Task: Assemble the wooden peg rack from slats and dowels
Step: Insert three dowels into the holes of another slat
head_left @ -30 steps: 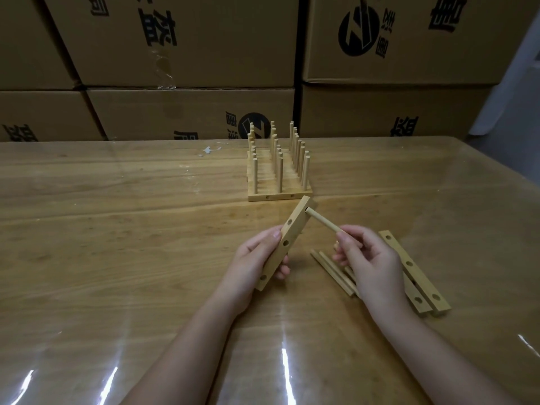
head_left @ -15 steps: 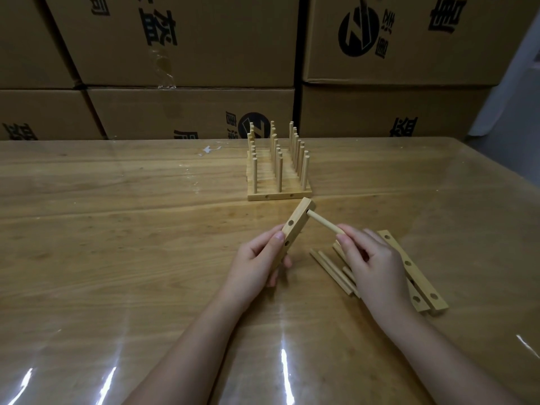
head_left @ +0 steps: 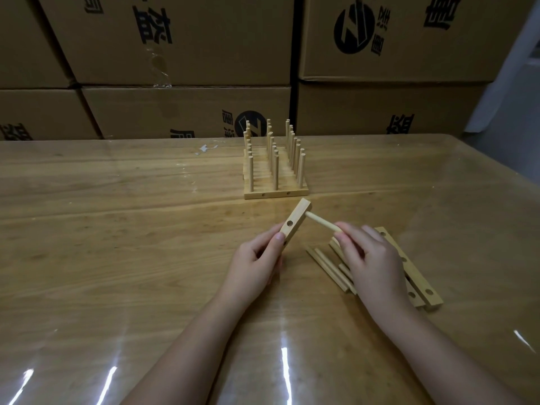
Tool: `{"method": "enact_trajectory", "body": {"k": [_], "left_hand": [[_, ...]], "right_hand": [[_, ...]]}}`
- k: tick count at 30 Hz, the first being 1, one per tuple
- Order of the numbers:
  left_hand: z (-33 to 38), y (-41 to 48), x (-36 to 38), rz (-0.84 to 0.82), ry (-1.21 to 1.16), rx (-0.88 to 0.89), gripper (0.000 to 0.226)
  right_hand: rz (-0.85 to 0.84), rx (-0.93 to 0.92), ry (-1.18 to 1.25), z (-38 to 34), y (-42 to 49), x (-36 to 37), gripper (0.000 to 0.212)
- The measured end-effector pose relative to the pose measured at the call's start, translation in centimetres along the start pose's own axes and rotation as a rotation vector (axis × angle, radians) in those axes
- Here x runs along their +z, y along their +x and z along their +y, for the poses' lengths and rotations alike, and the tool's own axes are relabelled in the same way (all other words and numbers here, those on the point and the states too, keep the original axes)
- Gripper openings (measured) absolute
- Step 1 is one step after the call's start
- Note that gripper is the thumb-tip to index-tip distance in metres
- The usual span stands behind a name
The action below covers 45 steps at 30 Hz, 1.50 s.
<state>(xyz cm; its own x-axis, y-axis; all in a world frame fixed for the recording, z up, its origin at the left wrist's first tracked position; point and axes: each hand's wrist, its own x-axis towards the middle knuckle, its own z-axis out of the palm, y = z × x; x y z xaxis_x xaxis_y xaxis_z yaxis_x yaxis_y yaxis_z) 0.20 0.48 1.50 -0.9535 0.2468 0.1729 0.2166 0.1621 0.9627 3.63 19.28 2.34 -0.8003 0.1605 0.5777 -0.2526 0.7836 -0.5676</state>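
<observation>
Left hand (head_left: 254, 264) gripping slat (head_left: 295, 223), tilted above table (head_left: 117, 229); right hand (head_left: 371, 264) pinching dowel (head_left: 323, 223), far end meeting slat near its top. Cardboard boxes (head_left: 190, 112) behind showing black characters, upside down, plus round logo. Finished rack (head_left: 274, 176) standing beyond hands. Loose slats (head_left: 409, 264), loose dowels (head_left: 327, 267) lying beneath right hand.

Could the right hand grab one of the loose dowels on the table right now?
Probably yes, once freed: the loose dowels lie uncovered just beside the right hand, but it is pinching a dowel set in the slat.
</observation>
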Motion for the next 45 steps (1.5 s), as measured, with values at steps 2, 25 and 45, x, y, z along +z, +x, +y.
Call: {"method": "enact_trajectory", "body": {"k": [2, 25, 45], "left_hand": [[0.1, -0.1, 0.1, 0.001, 0.012, 0.002, 0.029], [0.0, -0.1, 0.1, -0.012, 0.111, -0.001, 0.03], [-0.3, 0.0, 0.2, 0.012, 0.134, 0.067, 0.032]], "right_hand": [[0.001, 0.0, -0.008, 0.0, 0.0, 0.1, 0.025], [-0.021, 0.08, 0.035, -0.1, -0.4, 0.4, 0.023], [-0.107, 0.263, 0.216, 0.0, -0.5, 0.5, 0.021]]}}
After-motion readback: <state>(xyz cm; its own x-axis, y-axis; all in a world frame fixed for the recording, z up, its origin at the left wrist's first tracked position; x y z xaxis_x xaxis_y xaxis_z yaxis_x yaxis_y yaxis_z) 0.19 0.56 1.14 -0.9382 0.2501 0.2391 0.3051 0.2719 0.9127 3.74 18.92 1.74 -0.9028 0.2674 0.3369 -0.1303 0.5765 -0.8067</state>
